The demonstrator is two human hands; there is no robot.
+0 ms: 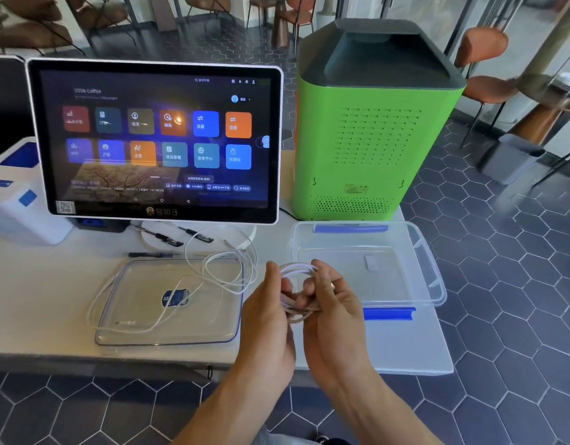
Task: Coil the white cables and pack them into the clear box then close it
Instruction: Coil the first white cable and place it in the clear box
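Between both hands, a coiled white cable [298, 285] sits bundled; the left hand [270, 313] and right hand [333, 303] curl fingers round its loops. Right of the grip waits the clear box [431, 271]; left of it a loose white cable [213, 271] sprawls over the lid [132, 329]. Loosening either hold would probably let the springy loops unwind. Palms face inward, forearms converging.
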